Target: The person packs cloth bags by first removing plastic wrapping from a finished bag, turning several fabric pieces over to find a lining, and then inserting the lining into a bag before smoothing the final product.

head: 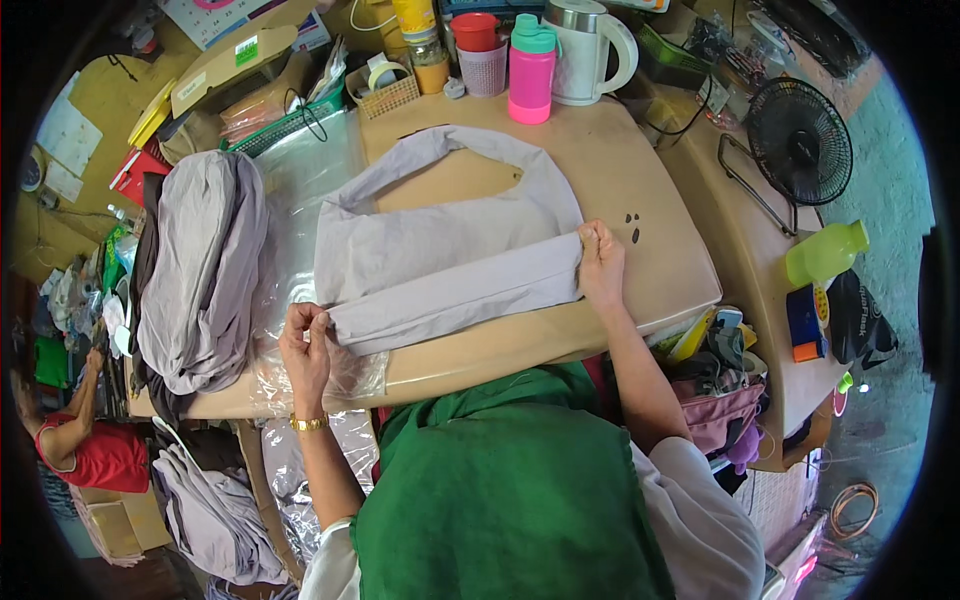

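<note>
A light grey cloth bag with a wide looped strap (442,244) lies on the tan-covered table (637,277), its lower edge turned up into a flat band. My left hand (306,345) pinches the band's left end between thumb and fingers. At the other end, my right hand (602,262) grips the band's right corner. The band is stretched straight between both hands. To the left of the cloth, clear plastic bags (289,217) lie partly beneath it. A thick stack of folded grey cloth (206,274) sits on the table's left side, over darker fabric.
Along the back stand a pink bottle (531,75), a white electric kettle (589,52), a mesh cup (481,69) and a small basket with tape (386,88). A black fan (801,142) and a green bottle (825,251) are at right. A person in red (97,450) works at far left.
</note>
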Action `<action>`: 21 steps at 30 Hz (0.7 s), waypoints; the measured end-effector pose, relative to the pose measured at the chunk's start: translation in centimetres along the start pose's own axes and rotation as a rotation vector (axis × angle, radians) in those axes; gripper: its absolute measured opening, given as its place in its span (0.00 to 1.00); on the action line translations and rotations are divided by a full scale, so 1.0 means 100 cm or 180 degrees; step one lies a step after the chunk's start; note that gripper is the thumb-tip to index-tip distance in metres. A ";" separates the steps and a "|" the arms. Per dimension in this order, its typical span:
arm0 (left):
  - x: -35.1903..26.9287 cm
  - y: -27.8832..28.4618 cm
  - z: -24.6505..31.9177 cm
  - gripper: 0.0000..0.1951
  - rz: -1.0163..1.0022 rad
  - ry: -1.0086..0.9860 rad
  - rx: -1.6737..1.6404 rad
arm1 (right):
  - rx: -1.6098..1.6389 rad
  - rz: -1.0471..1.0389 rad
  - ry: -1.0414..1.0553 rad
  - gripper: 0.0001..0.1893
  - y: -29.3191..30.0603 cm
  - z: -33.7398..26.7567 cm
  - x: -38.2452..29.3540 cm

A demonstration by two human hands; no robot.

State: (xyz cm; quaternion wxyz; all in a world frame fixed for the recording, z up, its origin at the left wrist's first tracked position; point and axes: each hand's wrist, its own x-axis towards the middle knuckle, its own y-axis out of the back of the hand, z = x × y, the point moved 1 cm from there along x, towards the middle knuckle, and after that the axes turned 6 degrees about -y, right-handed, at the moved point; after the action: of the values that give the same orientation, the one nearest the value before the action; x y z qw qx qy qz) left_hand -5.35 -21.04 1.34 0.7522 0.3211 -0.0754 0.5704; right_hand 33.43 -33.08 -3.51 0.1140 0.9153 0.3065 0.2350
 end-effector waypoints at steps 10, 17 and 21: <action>0.058 -0.145 0.127 0.12 -0.0538 -0.1874 0.1022 | 0.0050 -0.0316 0.1846 0.03 -0.008 -0.070 -0.003; 0.069 -0.159 0.117 0.06 -0.0894 -0.1297 0.0266 | 0.1270 -0.0902 -0.0836 0.19 0.034 -0.044 -0.033; 0.067 -0.163 0.115 0.06 -0.1073 -0.1205 0.0091 | 0.2950 -0.1540 -0.2418 0.17 0.012 -0.040 -0.051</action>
State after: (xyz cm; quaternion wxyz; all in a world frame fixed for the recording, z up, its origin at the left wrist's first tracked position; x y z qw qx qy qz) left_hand 14.62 -24.50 7.03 0.8046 0.4408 -0.1522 0.3677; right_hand 28.43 -36.90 -1.52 -0.1427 0.7941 0.5122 -0.2944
